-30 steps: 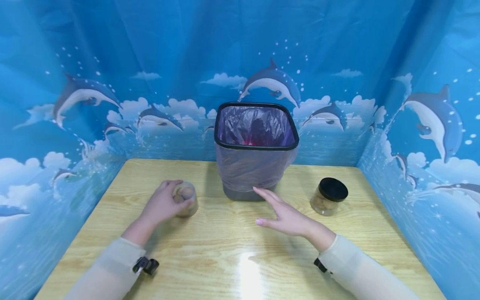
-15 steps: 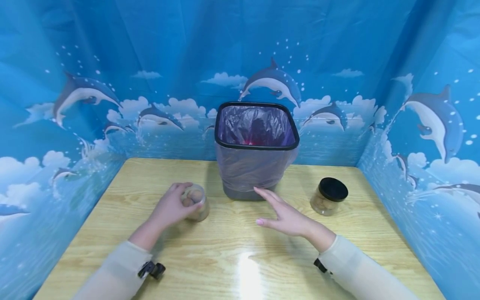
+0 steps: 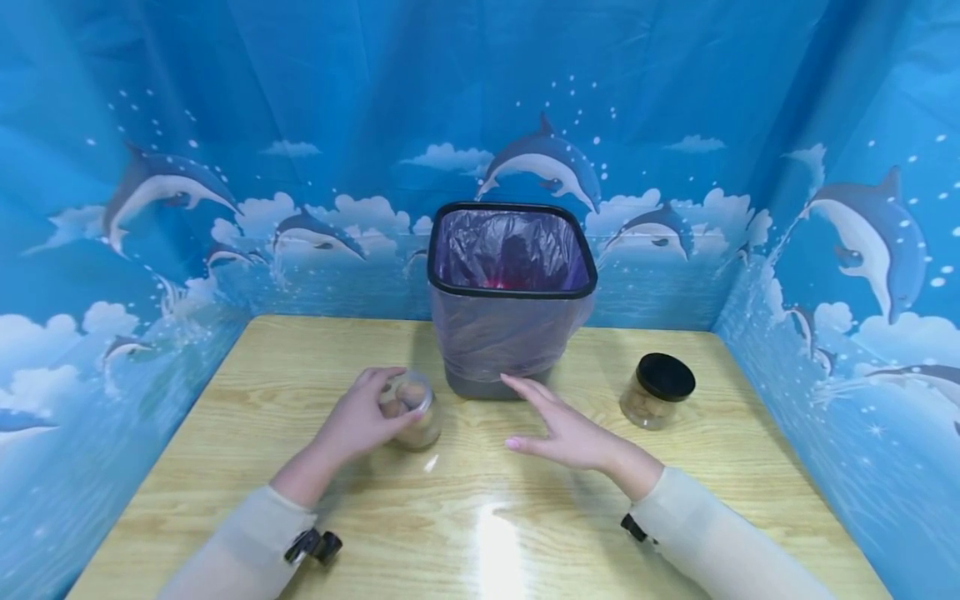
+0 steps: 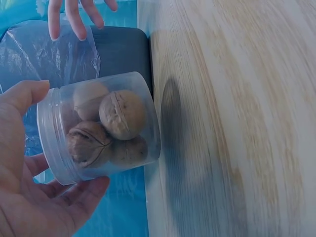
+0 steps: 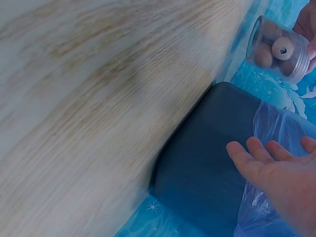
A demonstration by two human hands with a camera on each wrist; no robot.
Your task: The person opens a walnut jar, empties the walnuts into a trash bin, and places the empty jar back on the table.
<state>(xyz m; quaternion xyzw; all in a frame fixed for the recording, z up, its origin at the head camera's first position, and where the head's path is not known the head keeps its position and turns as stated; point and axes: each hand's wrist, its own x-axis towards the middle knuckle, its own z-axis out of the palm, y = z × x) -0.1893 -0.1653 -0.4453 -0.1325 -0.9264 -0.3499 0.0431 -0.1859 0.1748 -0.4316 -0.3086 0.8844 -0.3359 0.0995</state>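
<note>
Clear jar (image 3: 423, 427), brown walnuts (image 4: 122, 114) inside, nearly upright, above wooden table (image 3: 420, 517)

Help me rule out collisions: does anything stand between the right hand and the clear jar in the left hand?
Nothing visible does: in the head view, only tabletop shows between the right hand and the clear jar. The bin stands farther back; the black-lidded jar is on the right hand's other side.

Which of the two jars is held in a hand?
The jar left of the bin: the left hand grips it near its top. The other jar, with a black lid, stands right of the bin, untouched.
</note>
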